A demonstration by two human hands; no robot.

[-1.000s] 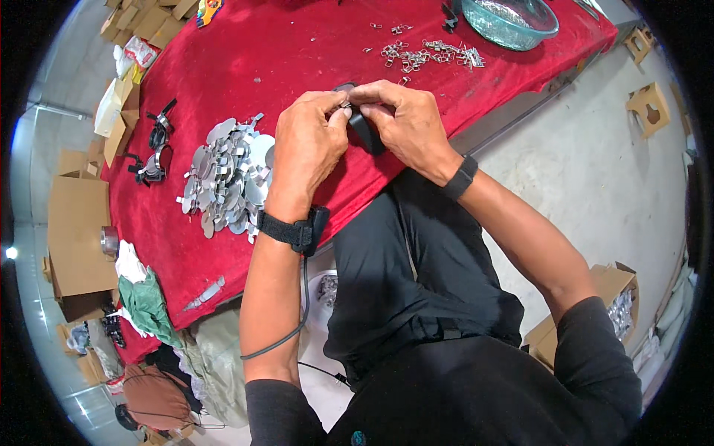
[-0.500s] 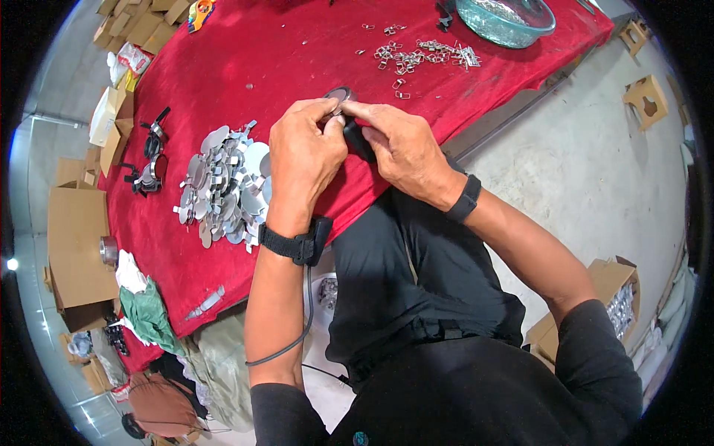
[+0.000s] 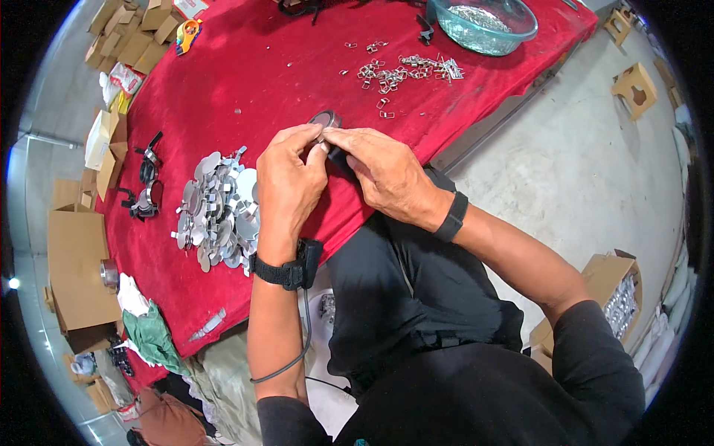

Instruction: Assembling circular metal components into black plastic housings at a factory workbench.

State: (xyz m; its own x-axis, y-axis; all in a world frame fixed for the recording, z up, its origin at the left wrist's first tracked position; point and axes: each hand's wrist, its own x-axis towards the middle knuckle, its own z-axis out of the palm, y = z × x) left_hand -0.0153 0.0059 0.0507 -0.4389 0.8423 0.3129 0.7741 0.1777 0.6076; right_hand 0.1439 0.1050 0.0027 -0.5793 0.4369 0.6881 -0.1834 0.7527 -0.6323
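Between my fingertips is a round metal disc-shaped piece (image 3: 325, 119), with its near side covered by my fingers. My left hand (image 3: 291, 167) pinches it from the left with thumb and forefinger. From the right, my right hand (image 3: 388, 171) presses its thumb and forefinger against the same piece, its other fingers curled. Beside my left wrist lies a heap of flat round metal discs with tabs (image 3: 223, 212). Beyond my hands is a scatter of small bent metal clips (image 3: 383, 76). Anything smaller held at the fingertips is hidden.
A red cloth (image 3: 238, 89) covers the table. A clear bowl of metal parts (image 3: 483, 28) stands at the far right. Black strapped devices (image 3: 146, 197) lie at the left. An open carton of shiny parts (image 3: 619, 297) sits on the floor at right.
The view has shifted slightly, so the table things sit a little lower and further left. Both hands keep their hold on the round metal piece, with little change in the fingers.
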